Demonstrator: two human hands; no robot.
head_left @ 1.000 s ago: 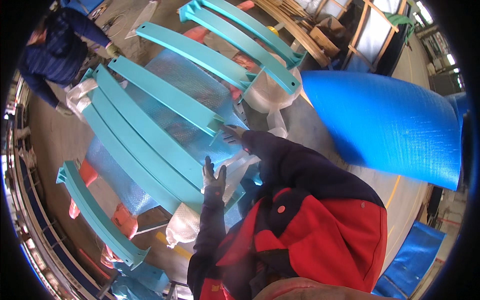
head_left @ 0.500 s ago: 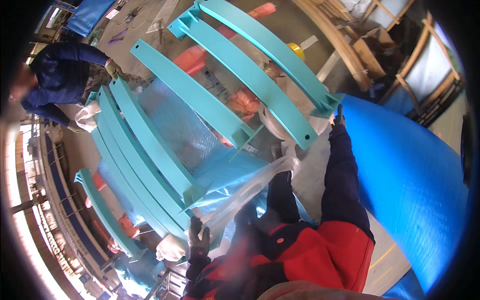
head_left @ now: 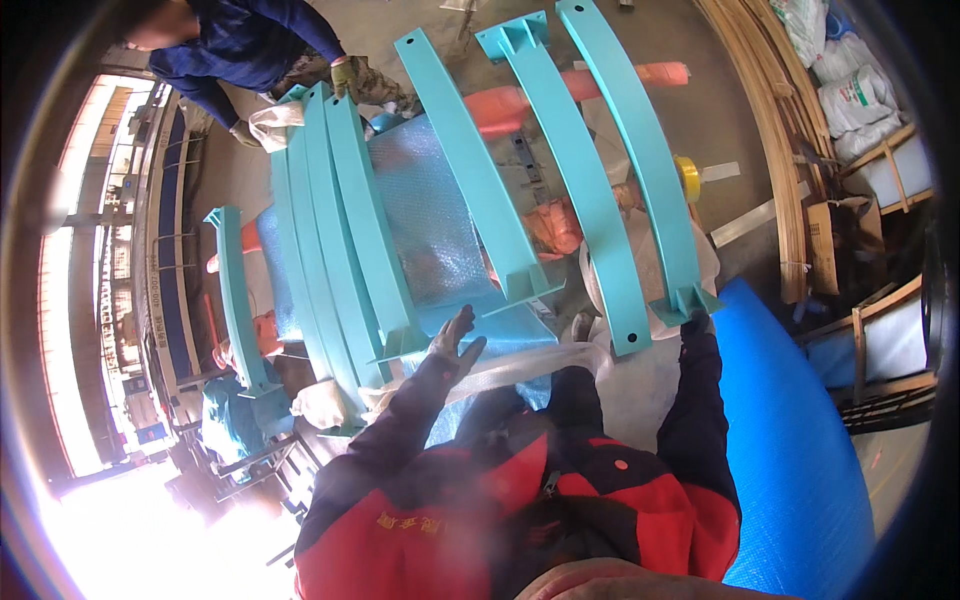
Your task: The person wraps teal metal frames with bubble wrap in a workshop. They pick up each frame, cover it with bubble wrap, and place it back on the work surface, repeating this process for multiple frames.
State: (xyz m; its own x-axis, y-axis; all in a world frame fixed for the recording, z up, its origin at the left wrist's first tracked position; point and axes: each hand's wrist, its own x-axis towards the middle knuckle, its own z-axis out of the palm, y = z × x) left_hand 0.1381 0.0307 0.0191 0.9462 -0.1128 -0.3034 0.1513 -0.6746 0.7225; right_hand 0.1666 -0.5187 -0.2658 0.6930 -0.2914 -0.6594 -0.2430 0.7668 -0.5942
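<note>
My left hand (head_left: pixel 452 345), in a dark glove, has its fingers spread. It hovers near the close end of a bundled turquoise curved beam (head_left: pixel 365 220), holding nothing. My right hand (head_left: pixel 697 328) is at the near end plate of the rightmost turquoise beam (head_left: pixel 640 150); its fingers are mostly hidden there, so their grip does not show. Left of that beam lie another curved turquoise beam (head_left: pixel 585 180) and a further one (head_left: pixel 470 160) with a bracket end. Bubble wrap (head_left: pixel 425 190) lies beneath the beams, and clear plastic film (head_left: pixel 530 370) stretches before my legs.
At the far left, a co-worker (head_left: pixel 245 40) in dark blue has gloved hands at the bundle's far end. A separate turquoise beam (head_left: pixel 236 290) stands left. Orange-wrapped bars (head_left: pixel 500 110) cross underneath. A large blue roll (head_left: pixel 790 450) lies at my right, with wooden strips (head_left: pixel 770 130) beyond.
My view has turned, so the beams appear more upright. My left hand has moved right and forward from the bundle's near end, fingers spreading. My right hand stays by the rightmost beam's end.
</note>
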